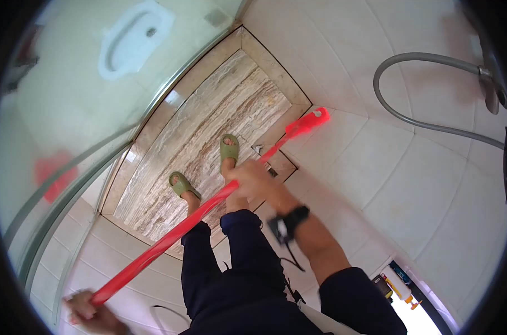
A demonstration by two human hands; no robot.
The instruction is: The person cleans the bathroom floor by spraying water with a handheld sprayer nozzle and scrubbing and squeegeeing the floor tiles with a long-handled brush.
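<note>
Both hands clamped on the pole (167,239), no gap seen btwn fingers & pole: L hand (91,314) is wrapped round its near end, R hand (256,178) wrapped round it past the middle, toward the far end. R hand's a bit blurred, so can't tell how each finger sits. Pole's red, slants across in front of the body, w/ a wider red head (305,124) at its far end, up by the wall tiles (343,134); can't tell if head & tiles touch. Black wrist strap (287,224) w/ thin cable on R wrist, just body side of pole. Green sandals (229,148) on both feet, far side of pole's mid part, on a brown streaked floor slab (208,111). Dark trousers (248,245) mostly on body side of pole. Squat toilet (115,53) is beyond pole, off to the left, well apart. Grey shower hose (384,75) is right of pole's head, also well apart. White bottle w/ orange pump (397,286) is well right of pole, body side.
</note>
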